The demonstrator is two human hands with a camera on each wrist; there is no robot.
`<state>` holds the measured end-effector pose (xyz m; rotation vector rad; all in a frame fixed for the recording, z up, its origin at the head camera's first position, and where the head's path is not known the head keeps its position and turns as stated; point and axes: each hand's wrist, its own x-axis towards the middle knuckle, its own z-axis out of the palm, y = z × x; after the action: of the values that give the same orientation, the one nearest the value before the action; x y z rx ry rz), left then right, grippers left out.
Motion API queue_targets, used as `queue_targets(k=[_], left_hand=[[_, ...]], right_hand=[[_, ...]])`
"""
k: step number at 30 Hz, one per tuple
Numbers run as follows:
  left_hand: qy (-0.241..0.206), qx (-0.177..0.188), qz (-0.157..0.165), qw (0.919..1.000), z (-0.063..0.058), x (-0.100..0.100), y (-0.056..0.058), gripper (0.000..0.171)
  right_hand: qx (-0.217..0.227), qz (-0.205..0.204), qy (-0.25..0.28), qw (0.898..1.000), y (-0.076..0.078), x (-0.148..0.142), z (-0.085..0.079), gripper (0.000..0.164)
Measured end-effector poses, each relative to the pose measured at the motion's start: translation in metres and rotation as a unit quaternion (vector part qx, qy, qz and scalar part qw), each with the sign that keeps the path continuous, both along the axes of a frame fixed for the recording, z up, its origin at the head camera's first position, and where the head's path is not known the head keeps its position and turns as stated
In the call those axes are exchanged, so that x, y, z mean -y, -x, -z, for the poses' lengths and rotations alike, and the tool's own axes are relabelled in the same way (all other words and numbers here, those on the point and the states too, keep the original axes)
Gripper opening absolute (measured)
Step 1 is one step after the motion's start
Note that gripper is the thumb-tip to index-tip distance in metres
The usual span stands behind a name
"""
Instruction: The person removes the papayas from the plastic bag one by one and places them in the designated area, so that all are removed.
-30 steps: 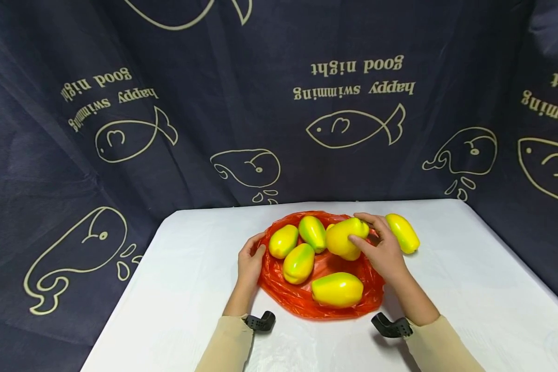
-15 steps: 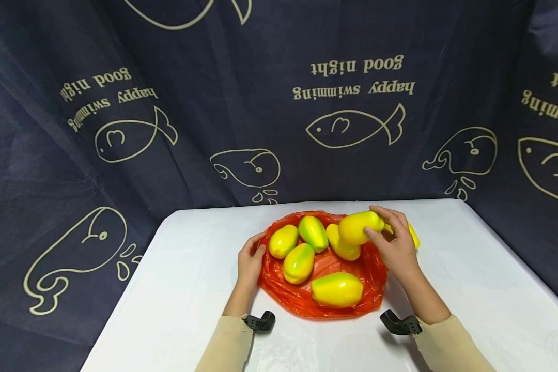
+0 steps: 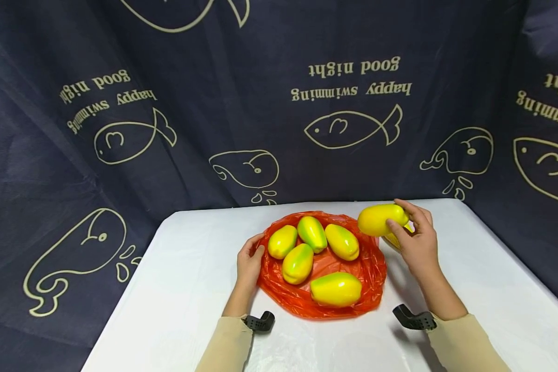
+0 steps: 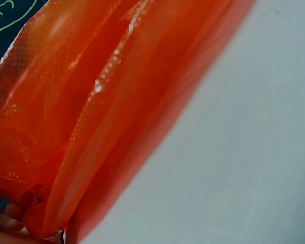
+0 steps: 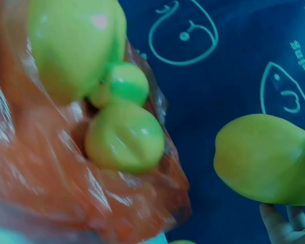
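My right hand (image 3: 420,245) grips a yellow-green papaya (image 3: 377,219) by one end, with the thumb on the near side. It is held up beyond the right rim of a red plastic bag (image 3: 302,308). In the right wrist view the same papaya (image 5: 264,157) shows at the right, fingertips beneath it. Another papaya (image 3: 392,241) lies on the table, mostly hidden behind the right hand. At the bag's left edge, my left hand (image 3: 248,266) holds the rim; in the left wrist view its fingers (image 4: 10,223) bunch the thin plastic.
Several papayas lie in the spread bag, one of them (image 3: 336,289) near its front rim and another (image 3: 342,242) at the right. The white table (image 3: 200,258) ends at the back against a dark curtain (image 3: 279,119) printed with fish.
My right hand has lifted the papaya and carried it rightward out over the bag's edge, uncovering a papaya in the bag. The left hand stays at the bag's rim.
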<state>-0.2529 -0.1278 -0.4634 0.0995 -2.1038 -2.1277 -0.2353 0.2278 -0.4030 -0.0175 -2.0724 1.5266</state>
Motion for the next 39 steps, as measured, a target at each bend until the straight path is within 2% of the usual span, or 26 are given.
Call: queue_targets(k=[9, 18, 26, 30, 33, 39], left_hand=[[0.004, -0.005, -0.005, 1.0000, 0.000, -0.002, -0.002, 0.036], [0.011, -0.002, -0.012, 0.9999, -0.001, -0.003, -0.002, 0.035], [0.011, -0.004, -0.007, 0.9999, -0.002, -0.003, -0.001, 0.036], [0.013, -0.005, -0.006, 0.9999, -0.001, -0.003, 0.000, 0.036], [0.007, -0.004, -0.006, 1.0000, -0.001, -0.003, 0.000, 0.036], [0.003, 0.003, -0.004, 1.0000, -0.001, -0.002, 0.001, 0.035]], right_hand=[[0.011, 0.071, 0.028, 0.997, -0.001, -0.019, -0.001, 0.050], [-0.016, 0.115, 0.065, 0.991, 0.003, -0.031, 0.002, 0.047], [-0.034, 0.153, 0.105, 0.982, 0.008, -0.051, 0.009, 0.047], [-0.034, 0.151, 0.178, 0.972, 0.009, -0.059, 0.013, 0.047], [-0.036, 0.141, 0.239, 0.960, 0.009, -0.063, 0.016, 0.048], [-0.033, 0.165, 0.288, 0.943, 0.009, -0.073, 0.023, 0.047]])
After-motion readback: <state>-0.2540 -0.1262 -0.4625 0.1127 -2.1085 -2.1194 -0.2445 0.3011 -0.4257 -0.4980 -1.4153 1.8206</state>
